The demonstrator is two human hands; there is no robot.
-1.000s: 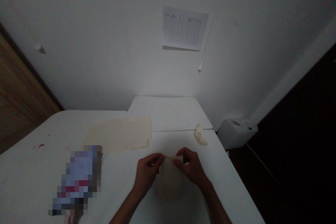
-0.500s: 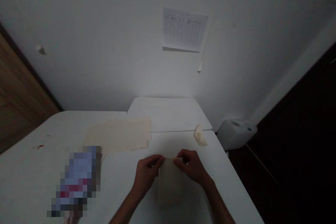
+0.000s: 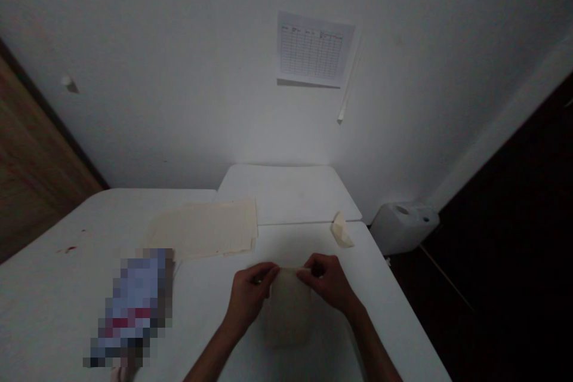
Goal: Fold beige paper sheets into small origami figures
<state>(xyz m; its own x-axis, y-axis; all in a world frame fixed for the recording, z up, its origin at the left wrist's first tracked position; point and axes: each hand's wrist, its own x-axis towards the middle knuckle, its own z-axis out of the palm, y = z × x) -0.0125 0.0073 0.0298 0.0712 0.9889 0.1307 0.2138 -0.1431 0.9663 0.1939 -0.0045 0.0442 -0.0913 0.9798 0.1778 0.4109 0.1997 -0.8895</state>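
Between my two hands is a beige rectangular sheet (image 3: 290, 316), cloth or paper, I cannot tell which. My left hand (image 3: 250, 289) pinches its far left corner between thumb and fingertips. At the far right corner my right hand (image 3: 329, 280) grips the same edge in a like pinch. The sheet's body extends toward me over the white table (image 3: 215, 316). A small folded cream piece (image 3: 342, 231) rests beyond my right hand. Farther left, a stack of cream sheets (image 3: 215, 230) lies flat.
A blurred-out blue and red item (image 3: 134, 298) lies on the table at left. A printed chart (image 3: 316, 51) is fixed to the wall. A white plastic jerrycan (image 3: 403, 230) stands off the table's right edge, by a dark area. Small red marks (image 3: 70, 249) dot the left tabletop.
My right hand has shifted very slightly to the right along the sheet's far edge. My left hand and the other things look the same.
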